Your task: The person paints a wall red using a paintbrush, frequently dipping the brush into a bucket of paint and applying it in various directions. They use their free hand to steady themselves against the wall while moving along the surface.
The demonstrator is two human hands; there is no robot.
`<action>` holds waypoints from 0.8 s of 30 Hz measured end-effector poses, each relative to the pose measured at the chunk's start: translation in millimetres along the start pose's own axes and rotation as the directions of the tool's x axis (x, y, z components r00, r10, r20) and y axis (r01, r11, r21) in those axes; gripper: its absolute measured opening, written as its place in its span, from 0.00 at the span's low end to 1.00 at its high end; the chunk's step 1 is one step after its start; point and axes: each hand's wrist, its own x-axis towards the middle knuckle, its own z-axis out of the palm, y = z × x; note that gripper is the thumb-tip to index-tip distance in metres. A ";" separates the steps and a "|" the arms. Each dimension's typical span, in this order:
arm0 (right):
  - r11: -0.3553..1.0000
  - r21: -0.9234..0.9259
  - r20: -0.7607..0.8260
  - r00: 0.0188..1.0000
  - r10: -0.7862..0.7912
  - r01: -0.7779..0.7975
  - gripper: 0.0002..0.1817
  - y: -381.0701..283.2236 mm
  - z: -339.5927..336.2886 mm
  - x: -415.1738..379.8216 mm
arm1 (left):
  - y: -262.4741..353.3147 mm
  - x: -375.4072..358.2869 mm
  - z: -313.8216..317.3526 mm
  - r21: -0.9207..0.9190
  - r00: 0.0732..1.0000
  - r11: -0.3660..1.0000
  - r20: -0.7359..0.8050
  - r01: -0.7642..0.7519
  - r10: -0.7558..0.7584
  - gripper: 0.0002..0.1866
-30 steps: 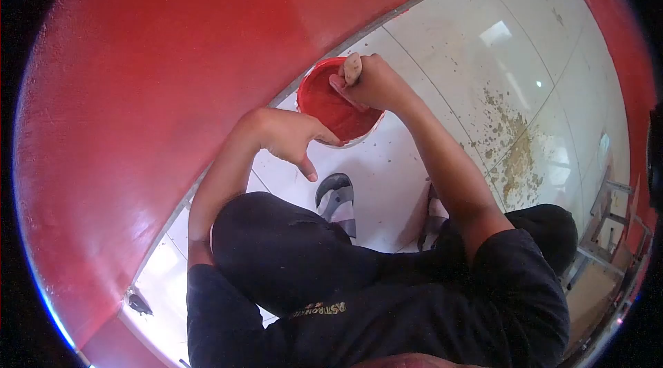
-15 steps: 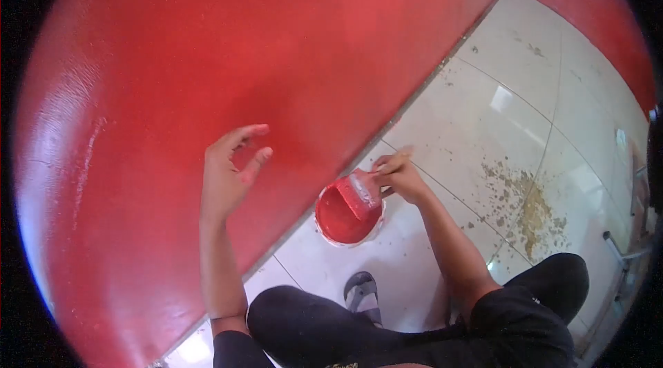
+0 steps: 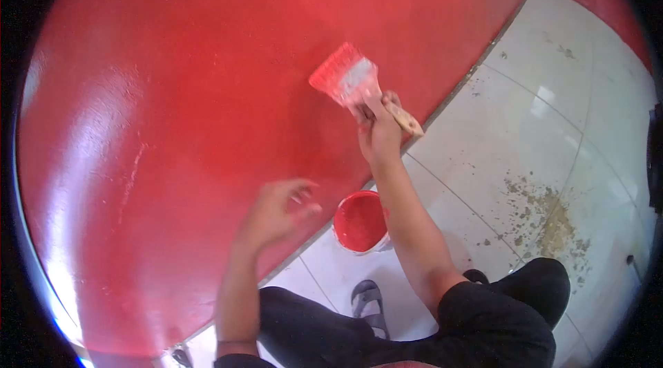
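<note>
Brush, broad [image 3: 351, 79]: at twelve o'clock from the bucket [image 3: 358, 251], before the red wall [image 3: 173, 126]; contact cannot be told. Handling, as judged: light, even strokes, wrist loose, bristles slanted low; modest load, against drips; slower work near the wall's foot, which runs towards one o'clock beside the tiles [image 3: 476, 161].

Right hand [image 3: 381, 129]: grip clasped round the brush's neck. Left hand [image 3: 280, 209]: at nine o'clock from the bucket; grip released, fingers curved, blurred, nothing visible in it.

Brush, appearance: bristles coated bright red, ends wide and squarish, aimed towards ten o'clock; band smeared whitish; handle tip pale tan, towards five o'clock.
</note>
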 end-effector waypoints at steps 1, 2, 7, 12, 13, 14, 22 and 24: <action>0.996 0.081 0.017 0.999 -0.050 0.048 0.15 7.0 18.1 6.9 | 0.6 -5.3 9.0 0.010 0.999 1.000 0.030 -0.030 0.029 0.19; 0.993 0.106 0.013 0.999 -0.052 0.050 0.15 14.3 31.6 12.4 | -4.5 -7.2 20.2 0.035 0.999 0.999 0.034 -0.026 0.025 0.19; 0.993 -0.020 -0.117 0.986 -0.116 0.114 0.15 40.7 4.1 23.1 | -46.7 12.3 24.1 0.458 0.879 0.889 -0.427 0.008 0.212 0.25; 0.988 -0.143 -0.377 0.919 -0.115 0.065 0.15 25.1 -100.2 0.5 | -54.6 25.0 33.7 0.509 0.787 0.788 -0.614 0.347 0.050 0.39; 0.976 -0.209 -0.436 0.887 -0.153 0.066 0.15 23.1 -109.0 -2.1 | -55.7 26.3 37.3 0.534 0.775 0.725 -0.632 0.434 0.002 0.44; 0.975 -0.212 -0.440 0.884 -0.159 0.070 0.15 24.4 -114.2 -2.3 | -62.5 28.4 38.1 0.536 0.779 0.728 -0.626 0.428 0.003 0.44; 0.837 -0.538 -0.279 0.916 -0.289 0.100 0.13 16.8 -53.3 32.0 | -88.3 43.5 53.0 0.556 0.748 0.647 -0.663 0.521 -0.033 0.53; 0.941 -0.300 -0.260 0.936 -0.236 0.154 0.14 -1.2 -19.9 42.3 | -91.5 46.6 54.7 0.565 0.751 0.647 -0.661 0.513 -0.018 0.54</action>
